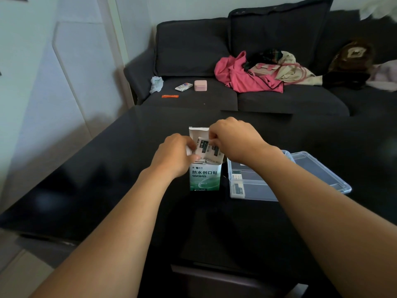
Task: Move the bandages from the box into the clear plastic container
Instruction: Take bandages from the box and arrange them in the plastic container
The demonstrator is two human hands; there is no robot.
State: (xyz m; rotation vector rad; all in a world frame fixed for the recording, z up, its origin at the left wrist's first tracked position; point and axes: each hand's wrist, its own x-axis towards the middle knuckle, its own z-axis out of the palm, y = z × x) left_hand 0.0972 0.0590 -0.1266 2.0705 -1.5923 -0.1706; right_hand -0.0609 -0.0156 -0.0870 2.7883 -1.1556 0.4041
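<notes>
A white and green bandage box (205, 178) stands upright on the dark table (107, 168), its top flap open. Several wrapped bandages (207, 149) stick up out of its mouth. My left hand (174, 154) grips the box's upper left edge, fingers curled at the opening. My right hand (232, 137) pinches the top of the bandages above the box. The clear plastic container (247, 190) sits just right of the box, partly under my right forearm, with a few bandages (237, 183) lying at its left end.
The container's clear lid (322, 171) lies open to the right. Beyond the table is a dark sofa (193, 50) with a pink box (200, 85), small packets, a pink garment (242, 76) and bags. A wall runs along the left.
</notes>
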